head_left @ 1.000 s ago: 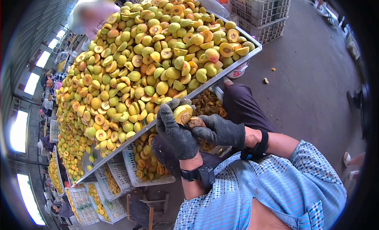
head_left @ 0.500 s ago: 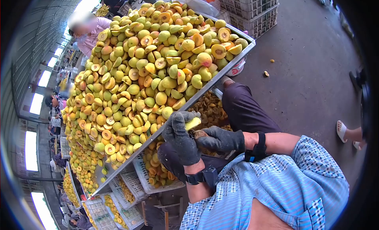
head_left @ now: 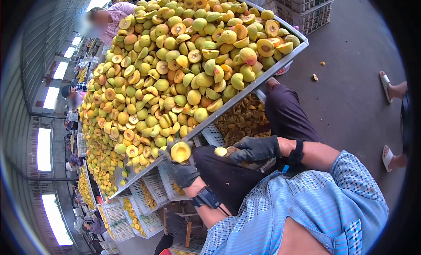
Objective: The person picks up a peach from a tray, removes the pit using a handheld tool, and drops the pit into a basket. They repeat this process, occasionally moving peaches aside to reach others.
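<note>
My left hand (head_left: 183, 169), in a dark grey glove, holds a yellow peach half (head_left: 180, 152) with its cut face up and a hollow at its centre. My right hand (head_left: 254, 150), gloved too, is closed in front of my lap. At its fingertips sits a small pale-yellow piece (head_left: 220, 151) with a brownish edge; what grips it is hidden by the fingers. Beyond both hands, a metal-edged table (head_left: 245, 89) bears a large heap of halved peaches (head_left: 162, 84). Below its edge stands a white crate (head_left: 212, 136) of brown peach pits (head_left: 243, 121).
White crates (head_left: 154, 187) with cut peaches stand under and beside the table's near-left end. Stacked grey crates (head_left: 302, 9) rise at the far right. A person in pink (head_left: 118, 16) is across the heap. Another person's sandalled feet (head_left: 387, 157) are on the floor at right.
My hands have drawn apart. The left one has turned the peach half cut face up, and the right one has moved away with the small pale piece. The view has shifted slightly.
</note>
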`<state>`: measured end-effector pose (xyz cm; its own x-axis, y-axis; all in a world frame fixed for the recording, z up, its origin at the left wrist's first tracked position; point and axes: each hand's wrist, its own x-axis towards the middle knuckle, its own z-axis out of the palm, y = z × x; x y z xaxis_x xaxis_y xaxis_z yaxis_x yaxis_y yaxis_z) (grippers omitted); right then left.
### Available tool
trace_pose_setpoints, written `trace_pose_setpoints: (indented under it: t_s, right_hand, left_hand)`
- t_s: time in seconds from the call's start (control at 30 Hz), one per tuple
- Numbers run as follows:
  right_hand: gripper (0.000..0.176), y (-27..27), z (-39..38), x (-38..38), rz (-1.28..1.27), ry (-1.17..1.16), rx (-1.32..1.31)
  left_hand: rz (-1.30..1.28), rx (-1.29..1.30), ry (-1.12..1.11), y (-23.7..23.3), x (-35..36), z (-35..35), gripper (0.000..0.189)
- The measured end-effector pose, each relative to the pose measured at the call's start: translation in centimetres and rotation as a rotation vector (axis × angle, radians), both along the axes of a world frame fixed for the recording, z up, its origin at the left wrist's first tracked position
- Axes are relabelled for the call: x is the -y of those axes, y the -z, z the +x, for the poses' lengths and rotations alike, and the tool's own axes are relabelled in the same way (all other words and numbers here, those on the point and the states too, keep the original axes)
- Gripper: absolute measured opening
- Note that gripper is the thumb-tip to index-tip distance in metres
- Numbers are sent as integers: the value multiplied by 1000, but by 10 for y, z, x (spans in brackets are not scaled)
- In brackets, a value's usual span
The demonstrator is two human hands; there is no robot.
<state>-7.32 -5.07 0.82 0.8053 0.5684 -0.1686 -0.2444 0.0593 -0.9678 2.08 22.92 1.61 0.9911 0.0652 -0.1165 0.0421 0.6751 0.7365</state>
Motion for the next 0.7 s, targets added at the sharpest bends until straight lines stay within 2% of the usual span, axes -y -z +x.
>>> trace_pose_setpoints:
  t_s: [0.03,0.07,0.1,0.13,0.17,0.2,0.27,0.33,0.37,0.4,0.47,0.53,0.6,0.67,0.7]
  right_hand:
    - [52,6,-1,7,-7,5,12]
    - [51,13,-1,14,-426,21,151]
    - [51,17,2,19,-849,43,286]
    - [51,14,4,22,-858,53,297]
    - [51,8,2,25,-779,116,250]
    - [51,3,-2,25,-700,174,200]
    - [52,-6,-8,23,-738,194,220]
    - [52,-9,-15,26,-735,185,199]
    - [54,-3,-21,28,-745,180,193]
    - [54,-7,-27,30,-762,189,190]
    - [52,-20,-40,37,-743,256,188]
    - [49,-26,-48,44,-671,293,159]
    - [47,-29,-48,47,-582,322,141]
    - [41,-30,-48,43,-334,399,415]
    - [39,-36,-40,35,-288,375,96]
  left_hand:
    - [876,149,-288,0,-15,-3,54]
    - [827,223,-291,5,-40,13,55]
    - [945,171,-392,13,-59,35,53]
    - [1060,107,-503,19,-74,55,53]
    - [1549,181,-346,3,-64,68,45]
    - [1870,407,-395,4,-42,74,39]
    - [1660,664,-208,0,19,93,43]
    - [1769,847,-74,19,58,128,51]
    - [1820,828,61,31,74,142,55]
    - [1978,823,146,44,87,151,58]
    - [1999,721,109,78,93,178,56]
    - [1771,768,144,73,84,181,52]
    - [1134,500,154,41,83,151,40]
    - [823,498,231,-4,79,96,39]
    - [553,406,296,-14,79,69,44]
